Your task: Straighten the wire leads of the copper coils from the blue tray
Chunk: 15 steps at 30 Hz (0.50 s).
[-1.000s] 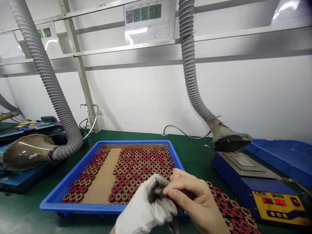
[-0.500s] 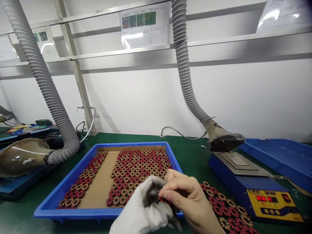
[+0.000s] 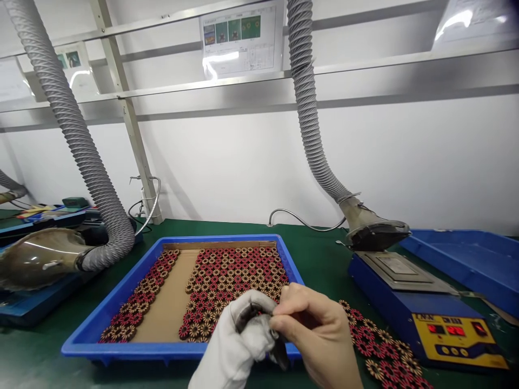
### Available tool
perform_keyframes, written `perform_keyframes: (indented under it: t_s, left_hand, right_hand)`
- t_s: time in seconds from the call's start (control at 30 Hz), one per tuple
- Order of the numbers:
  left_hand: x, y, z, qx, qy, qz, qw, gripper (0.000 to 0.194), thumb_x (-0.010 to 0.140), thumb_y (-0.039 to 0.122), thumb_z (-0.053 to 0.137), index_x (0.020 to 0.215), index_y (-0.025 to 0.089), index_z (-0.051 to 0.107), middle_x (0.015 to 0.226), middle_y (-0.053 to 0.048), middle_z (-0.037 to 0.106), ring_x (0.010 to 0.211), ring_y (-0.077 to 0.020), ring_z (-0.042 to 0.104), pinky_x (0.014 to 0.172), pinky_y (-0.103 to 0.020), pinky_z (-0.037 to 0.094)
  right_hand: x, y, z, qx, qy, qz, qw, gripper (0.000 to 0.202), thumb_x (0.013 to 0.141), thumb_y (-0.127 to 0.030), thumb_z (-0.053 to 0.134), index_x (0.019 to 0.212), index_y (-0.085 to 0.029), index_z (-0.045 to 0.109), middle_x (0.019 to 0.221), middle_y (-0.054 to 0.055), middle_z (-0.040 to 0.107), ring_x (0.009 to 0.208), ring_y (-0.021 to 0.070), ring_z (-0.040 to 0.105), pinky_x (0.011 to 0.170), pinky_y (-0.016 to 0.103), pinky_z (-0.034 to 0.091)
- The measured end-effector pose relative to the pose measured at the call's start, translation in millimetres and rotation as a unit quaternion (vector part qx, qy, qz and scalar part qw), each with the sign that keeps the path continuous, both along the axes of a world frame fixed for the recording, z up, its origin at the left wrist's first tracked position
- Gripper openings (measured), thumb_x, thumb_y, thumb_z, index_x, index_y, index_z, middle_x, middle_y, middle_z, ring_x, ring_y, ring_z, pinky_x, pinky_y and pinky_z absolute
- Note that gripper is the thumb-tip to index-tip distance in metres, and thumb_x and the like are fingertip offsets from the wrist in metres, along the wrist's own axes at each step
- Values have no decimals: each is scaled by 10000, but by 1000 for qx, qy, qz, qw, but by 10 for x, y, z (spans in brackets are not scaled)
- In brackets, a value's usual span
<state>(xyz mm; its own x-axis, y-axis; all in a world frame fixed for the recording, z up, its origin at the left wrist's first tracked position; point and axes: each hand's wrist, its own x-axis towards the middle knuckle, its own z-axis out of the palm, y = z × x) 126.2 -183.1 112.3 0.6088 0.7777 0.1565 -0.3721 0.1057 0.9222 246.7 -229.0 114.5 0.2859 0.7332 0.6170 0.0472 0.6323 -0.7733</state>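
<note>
**Ribbed rings in blue tray**

Red-and-tan rings lie flat on brown cardboard inside the tray; more lie right of it. Over its near-right corner, fabric-gloved left hand and bare right hand meet, both grips closed, contents hidden.

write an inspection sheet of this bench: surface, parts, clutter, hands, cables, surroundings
surface: green tabletop, paler with glare at front left
job's things: blue tray holds red and copper-coloured wound rings in two groups, cardboard showing between; loose rings lie on the tabletop to its right
clutter: dark green box among mixed items, far left
left hand: white-gloved, fingers curled
right hand: bare, thumb and index finger together beside the glove; any held piece is hidden
cables: flexible conduit curves along the back; pale cable loops beside the post
surroundings: two ribbed ducts, blue machine with lit red displays, posted sheet
</note>
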Motion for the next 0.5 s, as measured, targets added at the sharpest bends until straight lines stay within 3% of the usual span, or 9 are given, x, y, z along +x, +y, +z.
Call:
perform_keyframes:
  t_s: [0.1,0.2,0.27,0.4,0.5]
  left_hand:
    - [5,-85,103,47,58,81,994,113,678,226,670,672,169,573,530,48,507,497,-85,448,498,-198,393]
    - [0,-148,159,136,98,171,971,12,678,179,607,681,179,618,611,26,560,578,-108,494,562,-214,407]
    - [-13,-164,162,169,106,210,957,35,685,183,591,680,193,624,628,28,557,597,-114,497,577,-220,405]
    - [-36,-168,152,166,88,228,955,44,686,183,579,675,209,612,629,38,555,581,-112,490,570,-218,409]
    - [-36,-166,158,161,79,242,954,46,672,178,579,679,214,606,624,43,559,573,-111,489,562,-214,414]
  right_hand:
    - [-30,-41,18,1,-58,-93,994,232,857,-217,715,640,-190,638,570,-31,527,537,111,450,513,232,334]
    - [-22,-45,37,-54,64,-13,996,356,944,-341,605,629,-202,518,521,-65,405,456,94,334,434,212,288]
    - [7,-42,43,-37,110,29,993,364,972,-373,552,648,-213,506,513,-73,379,443,95,313,413,206,282]
    - [57,-47,53,55,-78,-55,994,154,931,-153,576,873,-241,689,660,-25,608,591,116,534,542,219,416]
    - [51,-39,70,111,-177,-95,973,320,842,4,603,994,-256,712,771,-11,693,696,139,623,639,239,484]
